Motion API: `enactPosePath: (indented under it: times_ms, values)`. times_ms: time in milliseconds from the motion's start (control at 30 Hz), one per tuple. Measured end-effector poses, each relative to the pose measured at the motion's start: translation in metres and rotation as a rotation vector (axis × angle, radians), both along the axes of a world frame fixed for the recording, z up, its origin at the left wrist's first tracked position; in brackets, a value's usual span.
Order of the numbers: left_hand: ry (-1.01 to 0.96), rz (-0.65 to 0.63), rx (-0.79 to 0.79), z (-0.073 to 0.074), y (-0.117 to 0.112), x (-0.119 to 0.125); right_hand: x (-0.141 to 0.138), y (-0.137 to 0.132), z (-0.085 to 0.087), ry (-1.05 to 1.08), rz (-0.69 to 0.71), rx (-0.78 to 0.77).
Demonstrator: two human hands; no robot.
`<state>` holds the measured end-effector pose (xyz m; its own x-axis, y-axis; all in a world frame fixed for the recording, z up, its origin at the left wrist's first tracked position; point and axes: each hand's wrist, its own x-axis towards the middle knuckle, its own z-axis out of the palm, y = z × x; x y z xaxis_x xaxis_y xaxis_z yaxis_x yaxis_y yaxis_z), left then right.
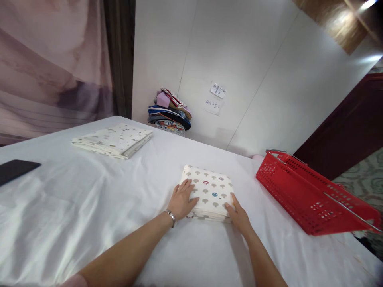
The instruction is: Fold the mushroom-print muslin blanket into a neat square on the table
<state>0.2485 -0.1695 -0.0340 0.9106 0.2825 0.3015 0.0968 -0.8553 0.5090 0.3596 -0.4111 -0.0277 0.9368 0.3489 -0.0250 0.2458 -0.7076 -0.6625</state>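
A folded white cloth printed with grey mushrooms, plus a few red and blue ones, lies in a thick square on the white-covered table. My left hand rests flat on its left side, fingers stretched out and apart, a bracelet at the wrist. At the right edge of the cloth is my right hand, with its thumb on the top near the corner and a finger stretched along the side. Its other fingers are partly hidden. Further back on the left sits another folded white cloth with small dark prints.
A red plastic basket with metal handles stands to the right. A dark phone-like slab lies at the left edge. Beyond the table, a stack of folded fabrics rises against the white wall, beside paper notes.
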Motion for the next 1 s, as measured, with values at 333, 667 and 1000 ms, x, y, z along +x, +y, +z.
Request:
enactPosePath:
  times_ms: [333,667,1000]
  values:
    - [-0.005,0.223,-0.248,-0.006,0.015,0.008,0.004,0.002,-0.002,-0.089,0.013,-0.006]
    - [0.159,0.289,-0.439,0.016,0.026,0.002,0.015,0.007,0.002,0.033,-0.072,0.134]
    - [0.186,0.276,-0.526,0.016,0.022,0.002,0.034,0.001,0.006,0.199,-0.087,0.301]
